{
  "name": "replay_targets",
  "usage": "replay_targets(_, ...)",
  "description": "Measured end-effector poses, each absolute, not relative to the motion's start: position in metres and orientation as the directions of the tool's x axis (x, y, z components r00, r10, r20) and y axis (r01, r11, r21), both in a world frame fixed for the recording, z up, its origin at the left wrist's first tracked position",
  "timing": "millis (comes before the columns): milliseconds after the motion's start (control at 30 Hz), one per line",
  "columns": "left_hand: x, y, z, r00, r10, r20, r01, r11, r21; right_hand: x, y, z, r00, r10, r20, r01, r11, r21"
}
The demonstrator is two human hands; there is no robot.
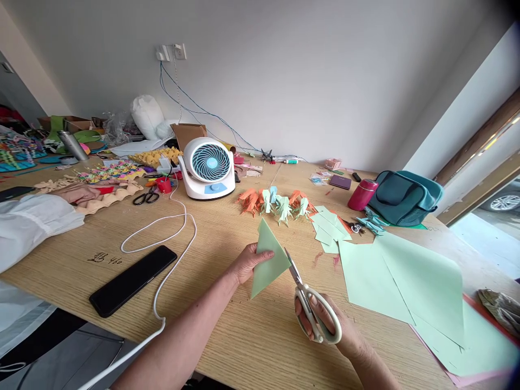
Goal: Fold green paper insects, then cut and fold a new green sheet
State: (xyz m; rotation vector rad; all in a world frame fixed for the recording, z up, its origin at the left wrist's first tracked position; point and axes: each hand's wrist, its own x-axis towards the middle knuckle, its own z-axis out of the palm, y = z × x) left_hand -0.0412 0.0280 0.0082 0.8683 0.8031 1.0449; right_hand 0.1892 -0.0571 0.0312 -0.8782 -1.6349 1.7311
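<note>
My left hand (248,264) pinches a pale green sheet of paper folded into a triangle (270,266), thumb on its face. In my right hand (323,319) is a pair of scissors (299,279) with cream handles, fingers through the loops. The blades point up and left, at the paper's right corner; whether they touch it I cannot tell. Behind the paper stand several orange, green and blue folded paper figures (283,206). Small green paper pieces (329,227) lie to their right, and large green sheets (377,276) spread farther right.
A white fan (209,168) stands at the back. A black phone (133,280) and white cable (190,233) lie left. Another person's hand (77,192) rests near black-handled scissors (146,196). A pink bottle (363,195) and teal bag (406,197) stand right.
</note>
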Motion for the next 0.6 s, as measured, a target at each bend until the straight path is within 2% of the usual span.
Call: replay_targets(600, -0.0420, 0.0269, 0.0108, 0.299, 0.943, -0.144, -0.375, 0.255, 0.891, 0.1896, -0.0578, 0.0256, -0.585, 0.808, -0.068, 0.043, -0.053, -0.998)
